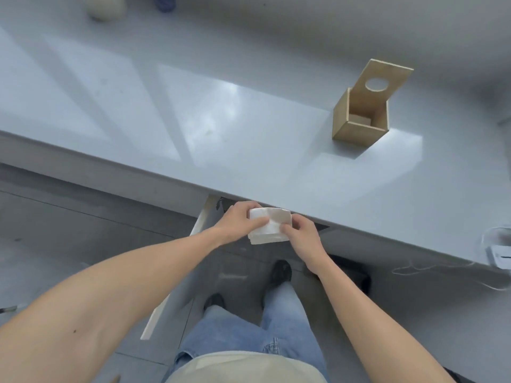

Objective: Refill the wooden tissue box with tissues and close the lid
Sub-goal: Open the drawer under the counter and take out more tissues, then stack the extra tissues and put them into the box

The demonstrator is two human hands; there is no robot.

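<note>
A wooden tissue box [356,125] stands on the grey table at the right, with its top uncovered. Its lid [387,78], which has a round hole, leans upright against the box's far side. A small wooden block shows inside the box. I hold a stack of white folded tissues [269,226] in front of the table's near edge, well short of the box. My left hand [239,223] grips the stack's left side with the thumb on top. My right hand [302,239] pinches its right edge.
The glossy grey table [193,120] runs diagonally across the view. A white cable and a small white device [497,254] lie at its right edge. Two blurred objects [106,8] sit at the far left. My legs and shoes are below, over a grey floor.
</note>
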